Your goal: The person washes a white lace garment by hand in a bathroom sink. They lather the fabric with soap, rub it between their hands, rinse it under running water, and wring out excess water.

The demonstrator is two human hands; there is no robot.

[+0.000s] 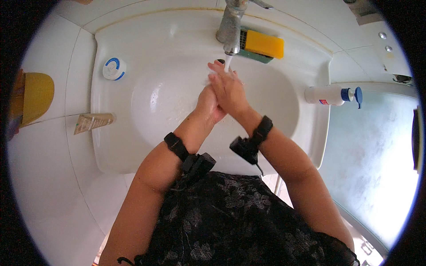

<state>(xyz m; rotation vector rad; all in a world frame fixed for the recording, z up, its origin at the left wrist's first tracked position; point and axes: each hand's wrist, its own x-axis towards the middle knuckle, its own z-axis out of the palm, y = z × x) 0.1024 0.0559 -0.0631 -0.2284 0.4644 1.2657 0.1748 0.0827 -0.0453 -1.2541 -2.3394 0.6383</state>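
Observation:
My left hand and my right hand press against each other, palm to palm, over the basin of a white ceramic sink. A stream of water falls from the metal faucet onto the fingers. The right hand lies partly over the left, whose fingers are mostly hidden or blurred. No object shows in either hand. Each wrist wears a black strap with a small black device on it.
A yellow bar lies on a green dish beside the faucet. A pump bottle stands at the right rim, a round white-and-blue container at the left, and a squeeze tube below it.

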